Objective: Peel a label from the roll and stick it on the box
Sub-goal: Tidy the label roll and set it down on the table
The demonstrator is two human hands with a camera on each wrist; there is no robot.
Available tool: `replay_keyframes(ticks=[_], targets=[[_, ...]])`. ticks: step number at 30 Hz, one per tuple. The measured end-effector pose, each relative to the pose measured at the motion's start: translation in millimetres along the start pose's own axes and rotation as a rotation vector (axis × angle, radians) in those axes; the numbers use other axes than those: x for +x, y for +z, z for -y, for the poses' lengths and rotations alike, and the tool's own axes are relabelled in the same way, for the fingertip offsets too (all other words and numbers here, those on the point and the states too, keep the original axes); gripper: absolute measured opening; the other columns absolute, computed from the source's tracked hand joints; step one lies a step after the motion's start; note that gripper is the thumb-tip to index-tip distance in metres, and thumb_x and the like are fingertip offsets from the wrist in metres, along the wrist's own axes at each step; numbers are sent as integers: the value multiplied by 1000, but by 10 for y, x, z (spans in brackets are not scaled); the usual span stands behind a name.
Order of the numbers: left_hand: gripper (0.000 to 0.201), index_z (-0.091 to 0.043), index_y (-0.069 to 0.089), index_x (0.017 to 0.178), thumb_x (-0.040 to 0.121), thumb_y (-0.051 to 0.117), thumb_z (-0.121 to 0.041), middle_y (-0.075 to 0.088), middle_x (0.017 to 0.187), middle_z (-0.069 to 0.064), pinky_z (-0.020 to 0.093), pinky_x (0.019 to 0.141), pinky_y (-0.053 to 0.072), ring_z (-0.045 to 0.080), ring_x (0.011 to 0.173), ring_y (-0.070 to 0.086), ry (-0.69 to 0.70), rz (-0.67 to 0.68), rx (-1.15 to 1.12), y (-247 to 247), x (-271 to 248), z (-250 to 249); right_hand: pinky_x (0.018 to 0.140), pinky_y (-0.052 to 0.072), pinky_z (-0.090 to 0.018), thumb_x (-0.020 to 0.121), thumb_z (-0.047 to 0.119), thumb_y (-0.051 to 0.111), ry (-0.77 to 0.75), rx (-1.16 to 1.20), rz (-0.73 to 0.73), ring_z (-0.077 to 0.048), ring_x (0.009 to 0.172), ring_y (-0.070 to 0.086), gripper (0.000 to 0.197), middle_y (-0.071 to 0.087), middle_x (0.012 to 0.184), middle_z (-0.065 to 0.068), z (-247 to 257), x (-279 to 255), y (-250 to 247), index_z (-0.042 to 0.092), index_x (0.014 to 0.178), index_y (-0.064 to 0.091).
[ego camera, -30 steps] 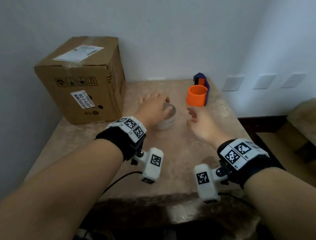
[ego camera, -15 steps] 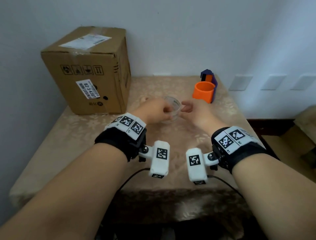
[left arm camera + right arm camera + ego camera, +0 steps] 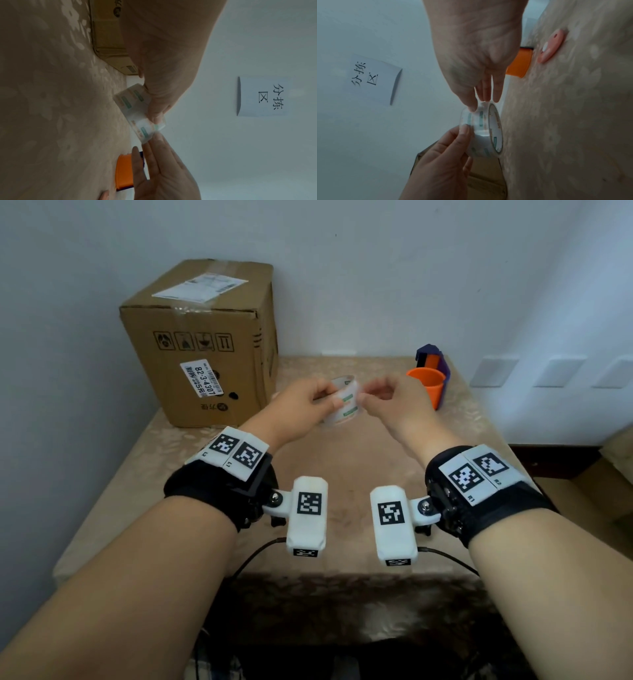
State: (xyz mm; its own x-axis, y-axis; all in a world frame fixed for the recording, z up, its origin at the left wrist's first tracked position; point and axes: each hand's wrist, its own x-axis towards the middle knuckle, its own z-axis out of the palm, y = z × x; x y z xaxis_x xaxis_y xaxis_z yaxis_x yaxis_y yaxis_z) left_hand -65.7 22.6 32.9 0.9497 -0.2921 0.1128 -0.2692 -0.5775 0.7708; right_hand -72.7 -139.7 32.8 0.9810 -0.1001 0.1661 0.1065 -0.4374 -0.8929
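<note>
Box [image 3: 202, 344] stands back-left on the surface [image 3: 342, 474], not yet labelled. Left hand [image 3: 301, 409] grips the roll [image 3: 344, 402] held above the surface, fingers curled round it. Right hand [image 3: 394, 402] fingers pinch at the roll's edge; peel probably just starting, blurry.

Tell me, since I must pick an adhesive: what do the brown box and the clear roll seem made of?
The brown box looks like matte corrugated cardboard: folded flaps, taped seam, printed handling symbols. The clear roll seems a glossy transparent plastic film with green printed marks; the table shows through it. Its core cannot be told.
</note>
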Motion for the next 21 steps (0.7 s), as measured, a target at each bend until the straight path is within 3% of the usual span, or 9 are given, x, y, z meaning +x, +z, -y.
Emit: replay_keyframes(ticks=[2,6,10,14,16,18,21], targets=[[30,-22,66,88,75,54,-46,72,96,8,55,94,47,28,96,66,26,-40,-44,-22,-21,-23,97,47,-34,86,18,64,3,-7,40,-19,101,57,38,60,109,-6,35,-9,28,6,122,57],[32,-23,67,88,74,53,-48,72,93,3,52,95,47,25,95,66,26,-95,-34,-24,2,-7,97,49,-45,84,19,67,-8,-12,5,-27,102,63,28,69,108,-16,31,1,74,6,108,67],[36,-21,68,92,74,54,-49,73,94,1,50,94,49,22,95,66,4,-102,-57,-20,10,23,94,51,-40,83,20,68,2,-11,-55,-18,91,62,22,68,97,-8,-4,5,96,8,102,67],[22,-15,66,96,84,59,-33,71,91,2,42,93,51,18,90,67,44,-43,-112,-50,-17,-18,100,43,-28,82,16,69,-51,85,45,-13,117,50,49,55,127,-5,16,-31,82,7,126,50],[12,-8,63,99,92,57,-15,65,84,0,35,84,49,13,81,61,79,29,-151,-76,-41,-32,101,44,-26,80,13,71,-87,100,99,-13,119,49,58,53,130,-5,10,-35,58,5,131,44],[14,-4,63,101,92,56,-12,65,82,-3,32,81,49,10,78,60,102,55,-147,-108,-57,-33,98,45,-25,78,15,74,-112,55,90,-13,112,52,59,55,125,-6,5,-39,47,5,129,46],[18,-1,64,104,92,56,-12,67,87,2,30,80,50,12,80,61,119,42,-155,-123,-67,-15,90,45,-22,78,15,74,-142,49,60,-10,96,50,52,53,101,3,7,-42,71,5,122,49]])
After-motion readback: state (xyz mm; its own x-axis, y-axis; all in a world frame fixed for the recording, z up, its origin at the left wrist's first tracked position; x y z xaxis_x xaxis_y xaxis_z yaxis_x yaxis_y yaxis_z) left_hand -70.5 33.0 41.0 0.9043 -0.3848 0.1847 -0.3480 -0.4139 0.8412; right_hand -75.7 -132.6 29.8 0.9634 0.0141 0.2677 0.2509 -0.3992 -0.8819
